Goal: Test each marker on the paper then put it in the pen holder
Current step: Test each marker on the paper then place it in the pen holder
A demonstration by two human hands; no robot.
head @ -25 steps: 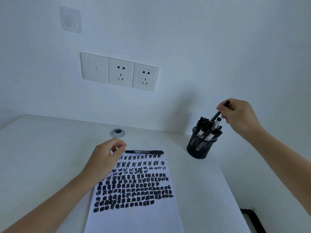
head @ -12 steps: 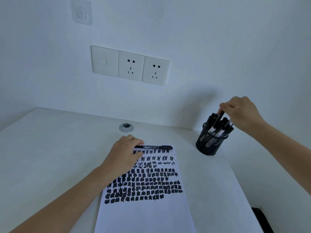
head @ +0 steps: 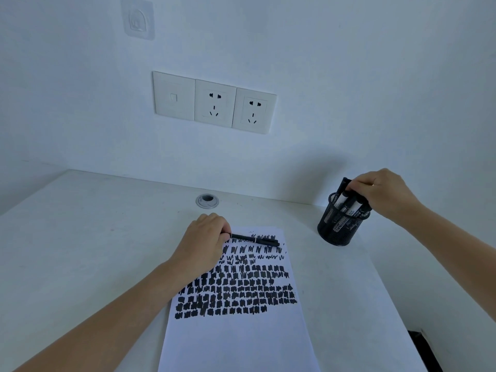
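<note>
Two hands busy: right hand [head: 386,194] fingers clamp a marker [head: 344,185] in the crowded holder [head: 335,232], far right; left hand [head: 204,245] fingers curl on the loose marker [head: 255,239] at the far edge of the paper [head: 241,339]. Risk: forcing it in could tip the holder, or a blind left grab could drag the paper.

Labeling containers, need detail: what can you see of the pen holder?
Black wire-mesh pen holder, a round open-topped cup, standing upright on the white desk, right of the paper and apart from it. Several markers lean inside, tops above the rim. The right hand is over the rim, gripping those markers.
</note>
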